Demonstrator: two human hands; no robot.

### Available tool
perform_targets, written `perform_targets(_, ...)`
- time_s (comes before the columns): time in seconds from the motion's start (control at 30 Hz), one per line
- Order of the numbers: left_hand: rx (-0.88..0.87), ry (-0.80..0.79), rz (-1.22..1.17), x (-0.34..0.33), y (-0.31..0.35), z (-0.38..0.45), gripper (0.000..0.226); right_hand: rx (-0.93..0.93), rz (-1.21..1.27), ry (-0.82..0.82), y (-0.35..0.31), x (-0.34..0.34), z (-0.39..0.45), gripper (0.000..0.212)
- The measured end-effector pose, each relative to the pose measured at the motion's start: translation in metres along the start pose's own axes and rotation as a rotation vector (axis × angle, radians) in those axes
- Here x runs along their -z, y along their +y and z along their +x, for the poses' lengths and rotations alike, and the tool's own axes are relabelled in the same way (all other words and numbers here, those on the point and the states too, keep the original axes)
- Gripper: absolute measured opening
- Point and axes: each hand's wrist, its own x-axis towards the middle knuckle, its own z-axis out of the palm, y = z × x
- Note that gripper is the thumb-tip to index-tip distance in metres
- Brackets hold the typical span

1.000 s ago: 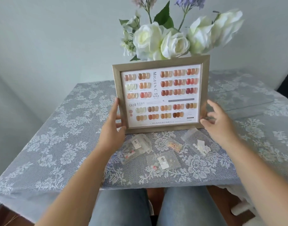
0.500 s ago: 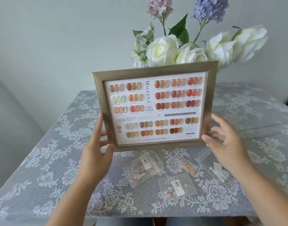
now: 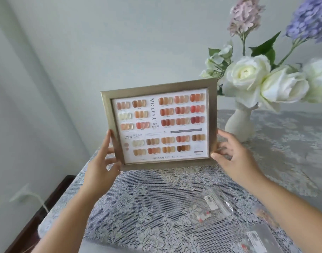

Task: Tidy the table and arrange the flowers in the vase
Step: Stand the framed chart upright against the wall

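A gold picture frame (image 3: pixel 159 88) showing rows of nail colour swatches is held upright above the far left part of the table (image 3: pixel 138 207). My left hand (image 3: pixel 100 168) grips its lower left edge and my right hand (image 3: pixel 235 157) grips its lower right edge. To the right behind it stands a cream vase (image 3: pixel 240 125) filled with white roses (image 3: pixel 248 75), a pink hydrangea (image 3: pixel 246 15) and a blue hydrangea (image 3: pixel 313 19).
Small clear plastic bags of nail decorations (image 3: pixel 211 209) lie on the lace tablecloth at the near right, another (image 3: pixel 260 240) partly under my right forearm. The table's left edge drops to a dark floor (image 3: pixel 28 225) with a white cable. A pale wall (image 3: pixel 83 42) stands behind.
Both hands have lifted the frame off the table and carried it left, away from in front of the vase. The view has swung left, so the vase now shows fully.
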Motion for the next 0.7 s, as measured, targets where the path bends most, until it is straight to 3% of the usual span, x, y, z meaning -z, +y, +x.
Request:
perform_targets(0.37, 0.008, -0.022, 0.039, 0.032, -0.03, 0.11, 0.105, -0.096, 0.018, -0.022, 0.014, -0.076, 0.117, 0.088)
perform_targets(0.7, 0.051, -0.004, 0.068, 0.003, -0.05, 0.214, 0.108, -0.182, -0.044, 0.053, 0.023, -0.105, 0.199, 0.084)
